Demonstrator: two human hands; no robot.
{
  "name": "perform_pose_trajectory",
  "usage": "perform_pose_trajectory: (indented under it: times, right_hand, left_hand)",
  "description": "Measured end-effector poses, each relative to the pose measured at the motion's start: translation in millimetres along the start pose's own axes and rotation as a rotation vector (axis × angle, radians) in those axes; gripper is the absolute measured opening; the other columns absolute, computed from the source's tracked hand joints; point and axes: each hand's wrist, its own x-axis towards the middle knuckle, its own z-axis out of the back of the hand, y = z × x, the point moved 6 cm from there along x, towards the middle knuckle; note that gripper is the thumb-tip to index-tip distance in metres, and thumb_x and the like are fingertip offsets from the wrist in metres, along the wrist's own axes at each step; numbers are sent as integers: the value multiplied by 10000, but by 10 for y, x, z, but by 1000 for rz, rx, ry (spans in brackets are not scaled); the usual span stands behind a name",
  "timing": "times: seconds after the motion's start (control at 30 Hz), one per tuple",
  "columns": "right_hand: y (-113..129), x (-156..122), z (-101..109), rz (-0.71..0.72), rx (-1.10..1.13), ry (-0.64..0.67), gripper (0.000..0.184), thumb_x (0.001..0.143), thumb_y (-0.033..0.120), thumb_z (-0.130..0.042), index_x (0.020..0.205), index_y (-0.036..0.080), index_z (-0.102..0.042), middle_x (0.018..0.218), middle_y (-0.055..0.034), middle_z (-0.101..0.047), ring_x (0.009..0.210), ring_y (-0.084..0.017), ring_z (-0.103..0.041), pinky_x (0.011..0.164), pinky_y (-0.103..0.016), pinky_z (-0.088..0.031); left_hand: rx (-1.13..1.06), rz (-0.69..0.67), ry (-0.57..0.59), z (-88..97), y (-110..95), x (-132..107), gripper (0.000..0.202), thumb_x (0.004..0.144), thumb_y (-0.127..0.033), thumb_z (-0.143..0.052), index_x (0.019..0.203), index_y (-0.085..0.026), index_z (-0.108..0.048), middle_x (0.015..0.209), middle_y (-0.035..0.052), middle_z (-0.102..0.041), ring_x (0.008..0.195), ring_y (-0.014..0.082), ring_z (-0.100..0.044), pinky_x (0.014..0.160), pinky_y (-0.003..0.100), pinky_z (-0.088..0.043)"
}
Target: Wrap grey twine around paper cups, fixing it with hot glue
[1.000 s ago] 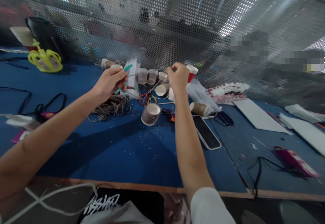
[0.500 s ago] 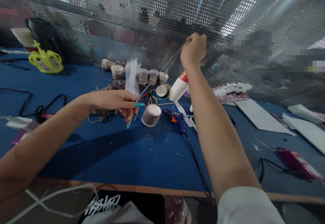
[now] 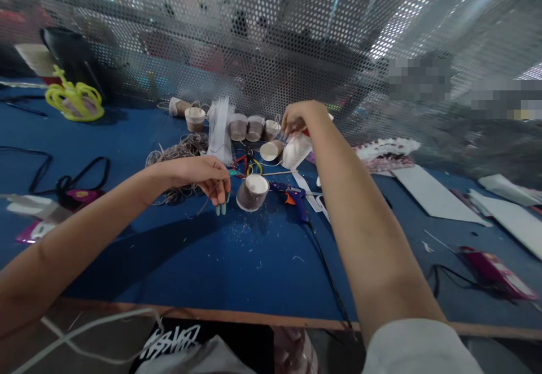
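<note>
My left hand (image 3: 214,181) is closed at the middle of the table, with a thin strand of cord (image 3: 203,207) trailing from its fingers. Just right of it stands a small cup (image 3: 252,193), wrapped in grey-brown cord, with a white top. My right hand (image 3: 300,117) is stretched forward over a leaning stack of white paper cups (image 3: 295,152). Its fingers are bent downward and drawn together; whatever they pinch is too small to make out. A tangled bundle of cord (image 3: 180,152) lies behind my left hand.
A blue glue gun (image 3: 300,200) lies right of the cup, its cable running to the table's front edge. Behind are pliers (image 3: 249,165), clear glue sticks (image 3: 220,128) and several wrapped cups (image 3: 254,128). A yellow crown (image 3: 76,100) stands left; white boards (image 3: 440,198) lie right.
My right hand has come down and left from high up, where it was pulling cord, to above the paper cups. My left hand's fingers have drawn closer together and point downward.
</note>
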Motion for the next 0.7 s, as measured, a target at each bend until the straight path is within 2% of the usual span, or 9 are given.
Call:
perform_pose_trajectory:
  times: [0.07,0.13,0.23,0.33,0.37,0.5,0.53,0.7]
  right_hand:
    - [-108,-1,-94,-114,-46,147,213,706,270,-850,709,97,-725,867,-110,-756,911,-295,-742,788,-445,-596]
    - [-194,6,-77,-187,-72,203,176,698,218,-852,684,106,-717,826,-96,-748,947,-305,-731,813,-451,-592]
    - [-202,39,-4,-115,-29,187,156,644,124,-860,629,129,-705,706,-60,-711,958,-322,-713,842,-482,-576]
    - [-168,15,-94,-44,124,272,120,669,83,-801,638,156,-711,657,-31,-687,854,-278,-716,798,-462,-590]
    - [-156,4,-126,-28,180,265,106,689,87,-777,650,161,-713,665,-32,-689,824,-260,-712,788,-448,-594]
    - [-151,-8,-141,23,218,-1,54,741,168,-723,688,156,-717,746,-84,-715,847,-254,-696,836,-428,-580]
    - [-160,-7,-161,20,200,-26,81,760,191,-703,689,154,-716,759,-97,-721,865,-263,-696,852,-424,-572]
    - [-209,-14,-355,-34,217,134,395,908,406,-536,619,174,-673,733,-116,-722,797,-268,-703,799,-401,-564]
  left_hand:
    - [-30,-1,-5,18,12,13,246,835,-369,-658,690,-180,-718,671,65,-773,598,158,-712,604,247,-562]
    - [-61,-5,-36,35,14,18,261,853,-359,-641,687,-173,-718,684,71,-776,587,155,-707,593,245,-563]
    - [-117,-14,-117,59,15,30,271,887,-354,-609,724,-173,-730,718,71,-782,610,157,-716,617,253,-574]
    - [-173,-11,-182,68,37,57,290,917,-351,-569,765,-175,-742,754,76,-786,646,164,-725,660,276,-584]
    - [-180,-6,-193,69,48,69,297,922,-349,-558,769,-175,-744,762,77,-787,648,166,-724,665,285,-584]
    - [-144,16,-220,88,101,120,283,913,-345,-564,766,-176,-737,775,79,-792,651,177,-729,683,310,-584]
    - [-130,16,-225,95,111,133,277,906,-350,-573,764,-175,-734,777,79,-793,655,179,-730,687,309,-584]
    - [-74,20,-226,103,146,174,286,884,-419,-611,797,-170,-720,803,71,-793,693,174,-731,706,283,-580]
